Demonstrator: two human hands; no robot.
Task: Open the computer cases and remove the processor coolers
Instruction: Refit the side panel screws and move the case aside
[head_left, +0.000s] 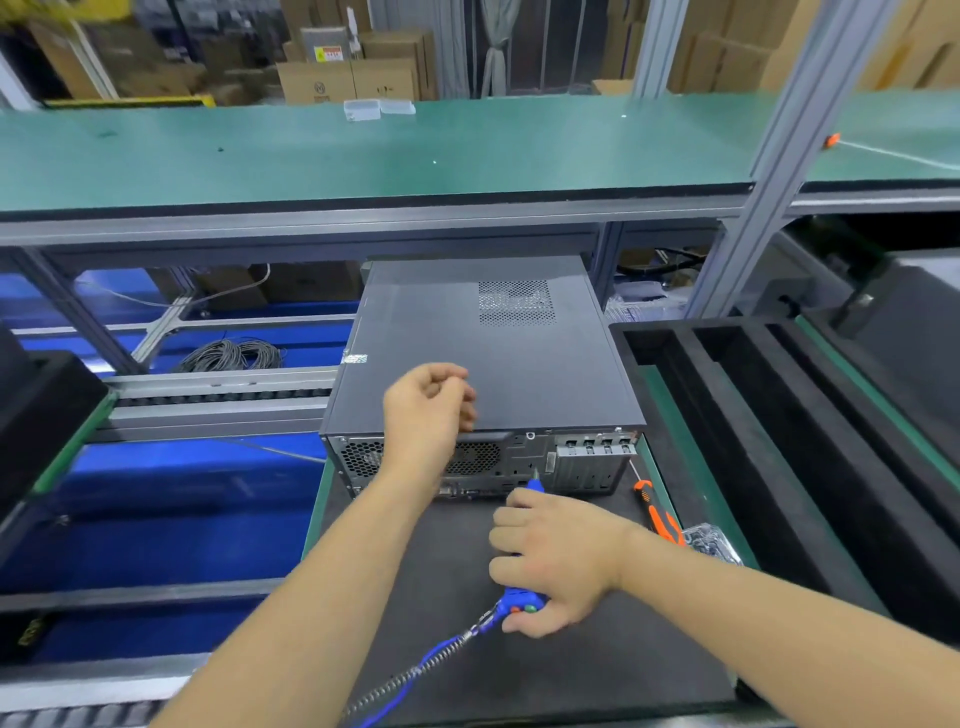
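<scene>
Head view: right hand (558, 558) grips blue screwdriver (519, 603); left hand (428, 402) curled over matte case (493, 353)

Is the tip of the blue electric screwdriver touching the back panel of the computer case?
Cannot tell. In the head view the blue electric screwdriver points its tip at the computer case rear panel, but no contact or gap shows plainly.
</scene>
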